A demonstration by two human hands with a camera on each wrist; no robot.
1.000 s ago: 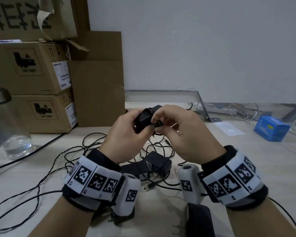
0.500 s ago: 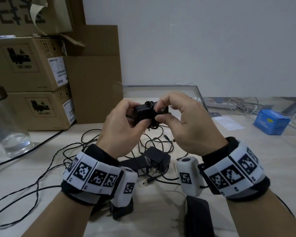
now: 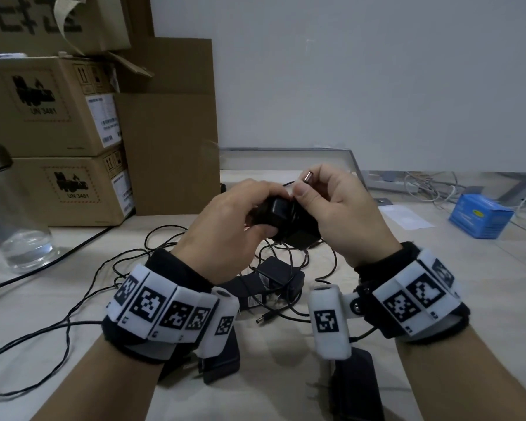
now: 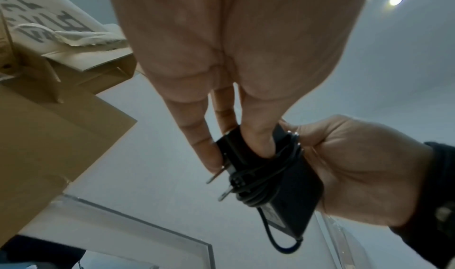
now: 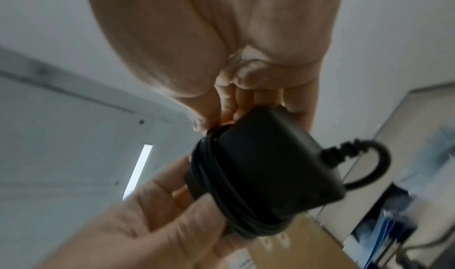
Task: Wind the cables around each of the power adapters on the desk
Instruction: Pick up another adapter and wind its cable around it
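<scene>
Above the desk my left hand grips a black power adapter. Its cable lies coiled several times round the body, beside the two metal prongs. My right hand pinches the cable's end, and the barrel plug sticks up between thumb and forefinger. In the right wrist view the coils wrap the adapter, with a short loop by its strain relief. Two more adapters lie in tangled loose cable below my hands.
Further adapters lie near the front edge, one under my left wrist and one under my right. Stacked cardboard boxes stand at the back left, a glass jar at far left, a blue box at right.
The adapter has turned in my left hand. My right hand has moved from the adapter's side to above it, lifting the plug end of the cable into view.
</scene>
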